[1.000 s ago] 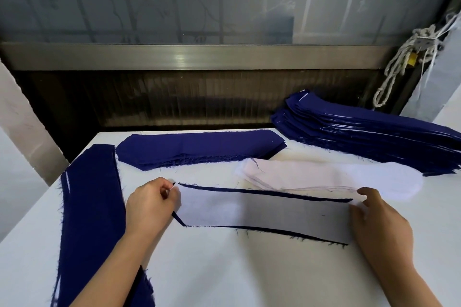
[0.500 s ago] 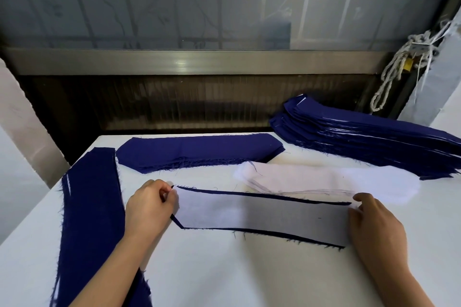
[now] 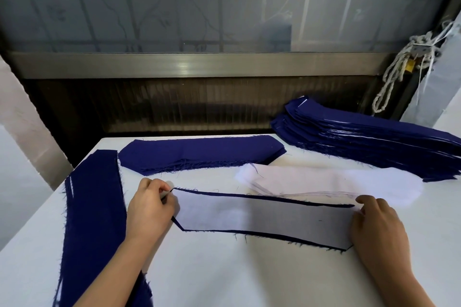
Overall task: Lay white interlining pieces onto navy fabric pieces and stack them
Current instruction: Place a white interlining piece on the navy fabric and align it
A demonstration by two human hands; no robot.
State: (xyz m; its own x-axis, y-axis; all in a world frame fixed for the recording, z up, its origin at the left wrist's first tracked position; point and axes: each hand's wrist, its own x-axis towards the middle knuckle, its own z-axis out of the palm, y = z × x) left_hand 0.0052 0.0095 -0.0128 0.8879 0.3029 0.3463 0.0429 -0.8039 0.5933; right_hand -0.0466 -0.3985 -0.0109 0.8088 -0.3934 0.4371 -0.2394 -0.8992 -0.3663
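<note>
The left hand (image 3: 149,209) is closed in a pinch, thumb and forefinger nipping the far corner of the navy fabric piece (image 3: 299,241) at its left end. The white interlining piece (image 3: 262,217) lies flat on that navy piece, spanning between the two hands, with a thin navy border showing along its long edges. The right hand (image 3: 376,224) is curled over the right end, thumb at the far corner. Its fingertips are hidden, so I cannot tell whether it pinches or only presses.

Just beyond the right hand lies a pile of white interlining (image 3: 324,183), and further beyond it a tall navy stack (image 3: 361,139). Beyond the left hand sits a low navy stack (image 3: 199,154), and a long navy strip (image 3: 94,207) lies outside that hand, under its forearm. All rest on the white tabletop (image 3: 249,276).
</note>
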